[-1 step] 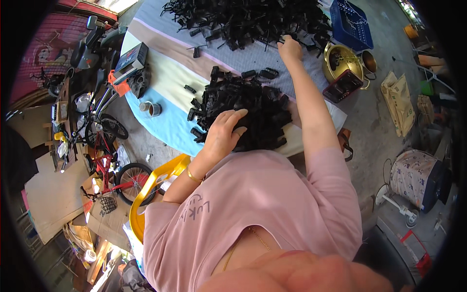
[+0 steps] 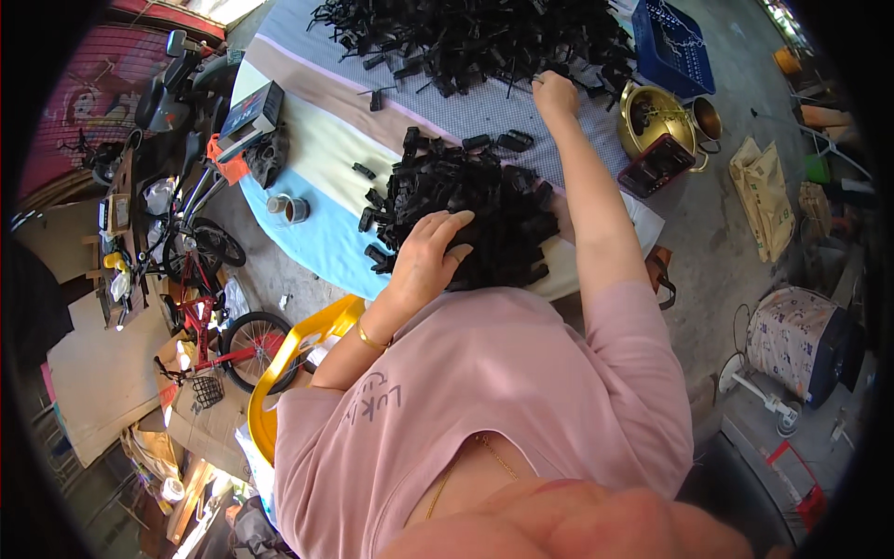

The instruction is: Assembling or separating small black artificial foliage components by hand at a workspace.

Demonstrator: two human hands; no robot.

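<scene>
A large heap of small black plastic parts (image 2: 475, 37) covers the far side of the cloth-covered table (image 2: 326, 121). My right hand (image 2: 556, 96) is stretched out to this heap's near edge, its fingers curled together on a small black part that shows only a little at the fingertips. Close to my body lies a second, smaller pile of black plastic parts (image 2: 494, 214). Over its near left side rests my left hand (image 2: 430, 247), thumb and fingers apart, with no held piece visible. A few loose parts, such as one black piece (image 2: 376, 100), lie between the piles.
At the table's right are a blue basket (image 2: 672, 51), a brass-coloured pot (image 2: 656, 116) and a dark red device (image 2: 657, 166). A box (image 2: 251, 119) and a glass jar (image 2: 296, 210) stand left. A yellow chair (image 2: 265, 410) and red bicycle (image 2: 237, 354) are beside me.
My right hand has shifted very slightly, its fingers curling in closer at the far heap's edge. My left hand and the piles look the same.
</scene>
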